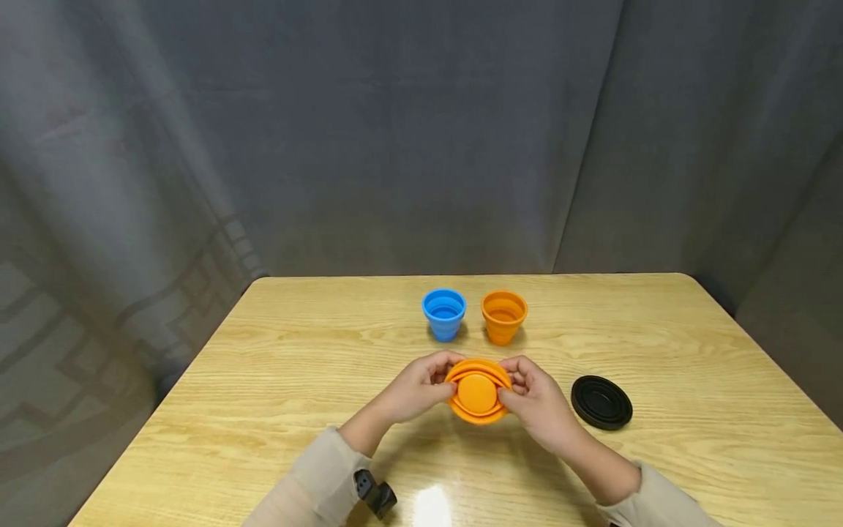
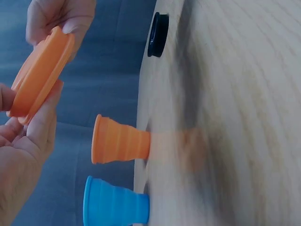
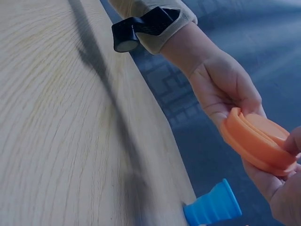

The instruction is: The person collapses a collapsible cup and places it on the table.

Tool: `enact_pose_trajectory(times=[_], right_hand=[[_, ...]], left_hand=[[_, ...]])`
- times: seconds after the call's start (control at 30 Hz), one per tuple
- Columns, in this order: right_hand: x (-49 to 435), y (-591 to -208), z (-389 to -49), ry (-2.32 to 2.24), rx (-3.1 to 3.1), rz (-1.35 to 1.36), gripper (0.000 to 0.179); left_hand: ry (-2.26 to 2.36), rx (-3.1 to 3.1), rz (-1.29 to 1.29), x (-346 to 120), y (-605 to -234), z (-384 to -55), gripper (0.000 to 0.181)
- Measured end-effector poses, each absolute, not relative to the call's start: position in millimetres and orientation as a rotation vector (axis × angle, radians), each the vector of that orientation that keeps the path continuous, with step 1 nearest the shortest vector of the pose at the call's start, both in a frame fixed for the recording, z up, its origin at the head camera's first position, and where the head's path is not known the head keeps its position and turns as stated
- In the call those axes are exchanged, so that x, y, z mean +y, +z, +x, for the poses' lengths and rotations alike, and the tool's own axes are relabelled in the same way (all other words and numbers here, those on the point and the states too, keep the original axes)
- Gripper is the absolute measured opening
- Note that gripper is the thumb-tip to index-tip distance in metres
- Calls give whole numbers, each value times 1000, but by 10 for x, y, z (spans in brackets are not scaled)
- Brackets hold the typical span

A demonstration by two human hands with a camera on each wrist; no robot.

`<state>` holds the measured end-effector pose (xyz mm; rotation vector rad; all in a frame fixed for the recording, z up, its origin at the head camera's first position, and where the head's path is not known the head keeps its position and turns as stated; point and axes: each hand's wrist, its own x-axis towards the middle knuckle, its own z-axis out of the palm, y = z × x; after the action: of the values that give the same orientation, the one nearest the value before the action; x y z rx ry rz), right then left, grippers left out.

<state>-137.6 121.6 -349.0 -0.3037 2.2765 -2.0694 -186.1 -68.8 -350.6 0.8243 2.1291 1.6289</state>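
Both hands hold a flattened orange collapsible cup (image 1: 477, 394) above the table, its round disc facing the head camera. My left hand (image 1: 421, 386) pinches its left edge with the thumb on the near face and fingers behind. On the opposite edge, my right hand (image 1: 536, 404) grips in the same way. In the left wrist view the folded cup (image 2: 43, 75) appears tilted and edge-on, with stacked rings. The right wrist view shows the folded cup (image 3: 256, 141) between the two hands, the fingers behind it partly hidden.
Beyond the hands, an expanded blue collapsible cup (image 1: 444, 315) and an expanded orange one (image 1: 503, 316) stand upright side by side. A flat black ringed disc (image 1: 601, 402) lies right of the right hand. Grey curtains (image 1: 408, 146) hang behind the wooden table (image 1: 276, 351).
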Motion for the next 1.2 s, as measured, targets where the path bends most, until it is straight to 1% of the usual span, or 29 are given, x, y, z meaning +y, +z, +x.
enact_pose_trajectory(times=[0.3,0.43,0.6,0.8,0.93,1.1,1.2], right_hand=[[1382,-3448,-1402,-2023,2112,-462,36],[1416,-3453,-1443,-2018,2083,-459,39],[1390,-3475,-1477,-1966,2151,-440,39],[1389,-3481,-1485,-1945,2138,-540,40],[1431,-3488,-1479,-1937,2109,-597,41],[1466,-3492,-1486,-1924,2093,-620,34],[1482,-3496,-1492,-1891,2093,-642,34]], left_hand=[[1650,1955,808,-739,-3479,-1907,36],[1684,1908,774,-736,-3493,-1946,36],[1724,1802,666,-764,-3572,-1955,32],[1800,1617,681,-812,-3623,-1956,32],[1792,1652,704,-823,-3618,-1957,33],[1752,1830,773,-785,-3583,-1930,29],[1720,1942,811,-760,-3576,-1904,27]])
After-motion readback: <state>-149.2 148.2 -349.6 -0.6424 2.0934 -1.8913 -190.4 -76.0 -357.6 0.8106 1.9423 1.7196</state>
